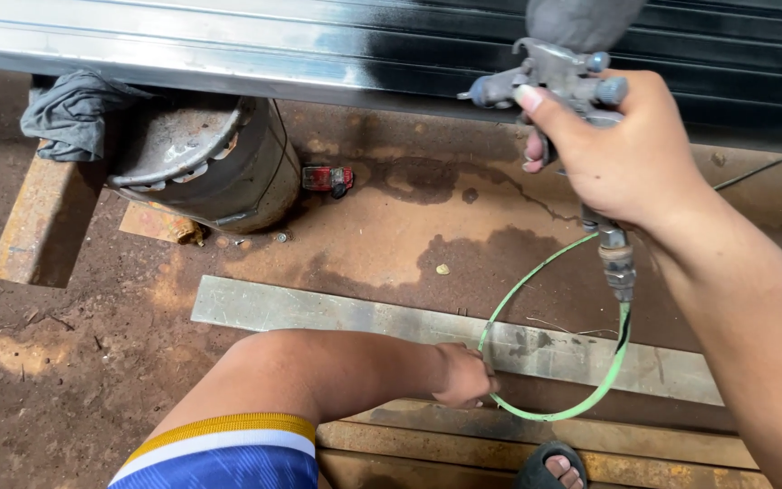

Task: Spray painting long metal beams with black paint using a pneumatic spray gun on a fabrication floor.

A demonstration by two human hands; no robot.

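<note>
Standing right behind this, so here's what's in front of me: the right hand (631,149) is wrapped tight around the grip of a grey metal spray gun (549,81), thumb up along the side and a finger curled in at the trigger area, nozzle pointing left along the long metal beams (228,45) that run across the top of the view. Those beams are shiny bare steel on the left and glossy wet-looking black toward the right, just behind the gun. A thin green hose (536,272) drops off the fitting under the gun and swings down in a big loop, and the left hand (463,376) is down low with its fingers closed around that hose, right over a flat grey steel strip (319,312) lying on the dirt floor (47,398). The left arm reaches out from a blue, white and yellow sleeve (228,453). Over on the left a dented old metal drum (210,163) sits under the beams with a grey rag (70,113) bunched beside it on a rusty bar (33,226), and a small red thing (326,178) lies just right of the drum, can't tell what it is. A foot in a dark sandal (554,466) pokes in at the bottom edge on some rusty brown bars (463,444).
</note>
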